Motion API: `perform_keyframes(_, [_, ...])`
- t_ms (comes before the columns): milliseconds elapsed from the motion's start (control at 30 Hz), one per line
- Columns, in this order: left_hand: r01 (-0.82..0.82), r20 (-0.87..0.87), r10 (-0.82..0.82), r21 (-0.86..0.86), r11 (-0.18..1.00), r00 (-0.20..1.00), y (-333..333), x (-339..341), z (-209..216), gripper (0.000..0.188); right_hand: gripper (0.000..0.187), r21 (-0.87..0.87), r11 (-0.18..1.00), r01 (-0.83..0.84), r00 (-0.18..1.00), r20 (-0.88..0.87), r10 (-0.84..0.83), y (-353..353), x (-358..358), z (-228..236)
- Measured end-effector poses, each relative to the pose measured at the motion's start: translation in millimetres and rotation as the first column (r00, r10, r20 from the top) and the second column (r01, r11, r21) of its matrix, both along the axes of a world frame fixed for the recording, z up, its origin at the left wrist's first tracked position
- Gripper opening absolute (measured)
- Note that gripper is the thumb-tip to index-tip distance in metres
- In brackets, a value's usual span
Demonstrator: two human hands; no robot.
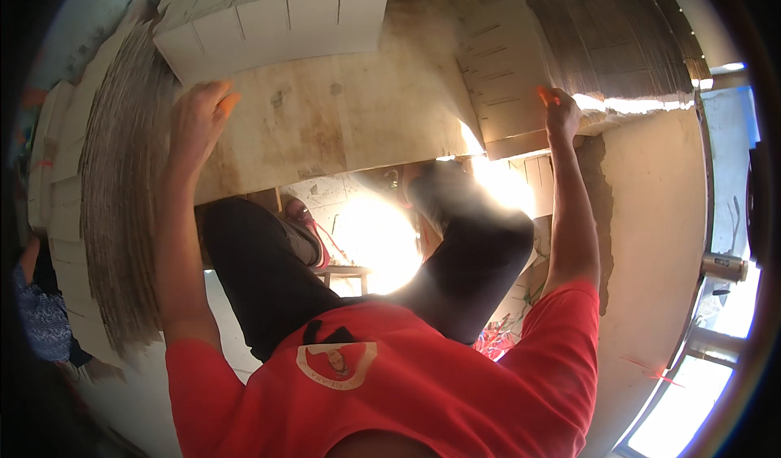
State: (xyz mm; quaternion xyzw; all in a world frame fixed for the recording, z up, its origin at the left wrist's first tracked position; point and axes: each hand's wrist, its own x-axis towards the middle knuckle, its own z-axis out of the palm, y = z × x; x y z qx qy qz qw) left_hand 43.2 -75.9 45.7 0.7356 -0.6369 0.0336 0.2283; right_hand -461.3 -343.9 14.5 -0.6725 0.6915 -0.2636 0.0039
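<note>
My left hand (200, 118) is raised over the left part of the wooden board (301, 124). Its fingers are curled in, with orange covers on the tips and nothing visible in them. Just beyond it lies a pale slotted cardboard sheet (277, 27), the front one of a pile. At the right, my right hand (563, 118) is closed beside another slotted cardboard sheet (504, 67); an orange cover shows on a fingertip. Whether anything is inside its fingers is hidden.
A tall stack of cardboard (122, 173) stands close along my left arm. More stacked cardboard (618, 35) is at the far right. Strong sunlight falls between my knees, near a small stool (346, 272). Another person's patterned clothing (42, 316) shows at the left edge.
</note>
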Motion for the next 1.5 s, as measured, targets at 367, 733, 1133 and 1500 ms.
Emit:
perform_keyframes(367, [0.084, 0.130, -0.053, -0.242, 0.967, 0.990, -147, 22, -45, 0.053, 0.023, -0.303, 0.929, -0.214, 0.615, 0.697, 0.369, 79, 121, 106])
perform_keyframes(733, [0.086, 0.387, 0.003, -0.213, 0.973, 0.922, -225, 28, -70, 0.035, 0.040, -0.292, 0.891, -0.347, 0.597, 0.664, 0.450, 103, 210, 79])
perform_keyframes(1133, [0.372, 0.207, -0.326, -0.250, 0.894, 0.922, -186, 6, -54, 0.014, 0.045, -0.462, 0.777, -0.427, 0.689, 0.390, 0.611, 100, 228, 58])
perform_keyframes(1500, [0.454, 0.187, -0.415, -0.300, 0.839, 0.890, -156, -36, -45, 0.013, 0.045, -0.462, 0.736, -0.495, 0.754, 0.192, 0.628, 108, 227, 60])
